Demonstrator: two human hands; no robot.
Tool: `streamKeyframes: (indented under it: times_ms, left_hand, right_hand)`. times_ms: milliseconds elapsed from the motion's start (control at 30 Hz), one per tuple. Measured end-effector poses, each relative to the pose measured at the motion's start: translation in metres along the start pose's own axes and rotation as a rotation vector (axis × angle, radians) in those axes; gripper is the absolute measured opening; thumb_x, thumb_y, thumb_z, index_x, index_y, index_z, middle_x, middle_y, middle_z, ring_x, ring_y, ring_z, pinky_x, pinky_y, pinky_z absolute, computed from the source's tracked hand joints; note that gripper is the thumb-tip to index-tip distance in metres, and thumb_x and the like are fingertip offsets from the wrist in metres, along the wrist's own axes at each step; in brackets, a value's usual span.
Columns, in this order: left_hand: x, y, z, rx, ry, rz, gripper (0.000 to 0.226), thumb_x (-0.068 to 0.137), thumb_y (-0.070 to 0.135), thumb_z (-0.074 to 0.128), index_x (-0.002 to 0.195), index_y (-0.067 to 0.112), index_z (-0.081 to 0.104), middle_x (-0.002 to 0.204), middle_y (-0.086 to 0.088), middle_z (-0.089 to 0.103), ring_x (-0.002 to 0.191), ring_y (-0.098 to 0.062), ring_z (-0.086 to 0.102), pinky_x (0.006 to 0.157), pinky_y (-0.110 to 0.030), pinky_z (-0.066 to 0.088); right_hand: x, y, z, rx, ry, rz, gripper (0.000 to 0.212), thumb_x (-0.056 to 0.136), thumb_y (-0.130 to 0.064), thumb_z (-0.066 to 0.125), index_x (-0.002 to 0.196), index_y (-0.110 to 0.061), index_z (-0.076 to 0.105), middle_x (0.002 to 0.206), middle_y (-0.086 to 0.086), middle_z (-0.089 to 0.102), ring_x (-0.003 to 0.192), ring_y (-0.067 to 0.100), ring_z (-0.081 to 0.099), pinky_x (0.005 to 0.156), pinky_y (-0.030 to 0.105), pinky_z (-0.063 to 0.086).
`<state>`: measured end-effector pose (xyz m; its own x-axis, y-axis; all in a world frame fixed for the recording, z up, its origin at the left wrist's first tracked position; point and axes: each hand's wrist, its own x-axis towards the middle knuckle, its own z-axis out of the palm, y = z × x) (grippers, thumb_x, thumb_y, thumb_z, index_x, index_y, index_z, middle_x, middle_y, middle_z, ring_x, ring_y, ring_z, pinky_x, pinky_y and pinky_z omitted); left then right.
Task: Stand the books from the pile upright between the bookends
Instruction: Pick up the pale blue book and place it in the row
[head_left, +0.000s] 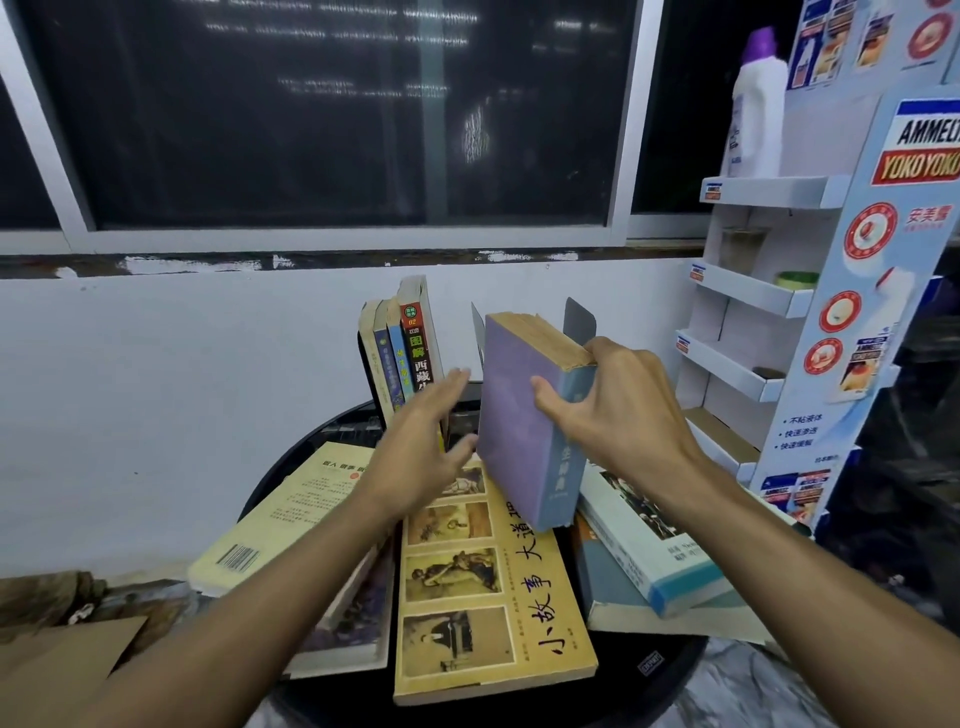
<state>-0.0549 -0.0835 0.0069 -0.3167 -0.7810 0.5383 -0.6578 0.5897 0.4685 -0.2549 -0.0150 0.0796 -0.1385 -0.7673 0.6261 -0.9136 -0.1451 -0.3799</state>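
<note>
Above table's (670, 670) middle: right hand (613, 410) grips purple book (519, 415), tilted; left hand (421, 447) flat-fingered, empty, near upright books (402, 353) at far edge.

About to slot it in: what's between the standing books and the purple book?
Head view: the left hand, open, and a grey bookend plate sit between the standing books and the purple book.

I count four standing books (410, 353), one purple book (519, 415) in my right hand (618, 410), at least five flat books (488, 582), two bookends (579, 322).
</note>
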Motion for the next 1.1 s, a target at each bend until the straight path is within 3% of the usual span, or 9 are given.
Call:
streamKeyframes:
  times_ms: [100,200,267,433,667,767,867,1100]
  left_hand:
    - [0.030,-0.020,-0.015,0.112,0.058,-0.016,0.077,0.094,0.022,0.069,0.159,0.022,0.027,0.165,0.004,0.025,0.153,-0.014,0.019,0.122,-0.027,0.013]
    - [0.059,-0.036,-0.029,0.248,0.114,-0.008,0.080,0.091,0.019,0.071,0.158,0.020,0.027,0.166,-0.002,0.023,0.155,-0.023,0.014,0.126,-0.047,0.015]
    - [0.074,-0.042,-0.035,0.359,0.107,-0.027,0.083,0.092,0.022,0.071,0.159,0.023,0.023,0.167,-0.001,0.018,0.156,-0.025,0.007,0.124,-0.057,0.008]
    - [0.097,-0.052,-0.040,0.446,0.092,-0.065,0.085,0.092,0.029,0.070,0.160,0.026,0.019,0.168,0.000,0.016,0.156,-0.027,0.004,0.120,-0.065,-0.001]
    - [0.108,-0.068,-0.038,0.319,0.091,-0.089,0.080,0.093,0.029,0.070,0.159,0.028,0.024,0.166,0.004,0.024,0.155,-0.023,0.009,0.119,-0.067,0.004]
    - [0.110,-0.077,-0.034,0.216,0.110,-0.082,0.078,0.092,0.026,0.072,0.157,0.030,0.029,0.164,0.006,0.029,0.154,-0.023,0.015,0.120,-0.067,0.015]
    - [0.112,-0.086,-0.031,0.159,0.153,-0.034,0.077,0.088,0.022,0.076,0.153,0.028,0.036,0.158,0.004,0.038,0.147,-0.022,0.031,0.117,-0.052,0.034]
    - [0.109,-0.088,-0.027,0.117,0.192,-0.021,0.077,0.088,0.017,0.076,0.152,0.032,0.036,0.155,0.010,0.040,0.140,-0.016,0.042,0.106,-0.048,0.048]
  right_hand:
    - [0.011,-0.007,0.002,0.004,-0.005,-0.022,0.040,0.087,-0.050,0.065,0.081,-0.012,0.053,0.063,-0.009,0.046,0.055,-0.001,0.041,0.039,0.018,0.027]
    - [0.025,-0.014,0.007,0.027,-0.004,-0.040,0.040,0.087,-0.049,0.065,0.078,-0.015,0.047,0.064,-0.008,0.045,0.055,-0.002,0.041,0.040,0.018,0.026]
    - [0.034,-0.018,0.013,0.046,0.006,-0.057,0.040,0.086,-0.048,0.065,0.076,-0.015,0.046,0.064,-0.007,0.047,0.056,0.000,0.042,0.043,0.017,0.024]
    - [0.054,-0.025,0.025,0.061,-0.002,-0.073,0.040,0.086,-0.047,0.066,0.075,-0.013,0.050,0.063,-0.006,0.048,0.056,0.002,0.043,0.045,0.021,0.030]
    - [0.077,-0.033,0.046,0.067,0.000,-0.067,0.043,0.085,-0.049,0.065,0.070,-0.012,0.048,0.065,-0.002,0.051,0.058,0.014,0.049,0.050,0.034,0.043]
    - [0.082,-0.037,0.056,0.019,-0.003,-0.061,0.043,0.086,-0.048,0.064,0.069,-0.015,0.044,0.064,-0.003,0.048,0.054,0.011,0.043,0.045,0.028,0.033]
    - [0.087,-0.039,0.070,0.031,-0.006,-0.073,0.042,0.086,-0.046,0.065,0.067,-0.017,0.042,0.063,-0.004,0.047,0.054,0.007,0.042,0.043,0.025,0.028]
    - [0.102,-0.041,0.101,0.070,-0.018,-0.066,0.041,0.087,-0.043,0.065,0.069,-0.015,0.041,0.068,-0.002,0.046,0.066,0.024,0.050,0.047,0.030,0.026]
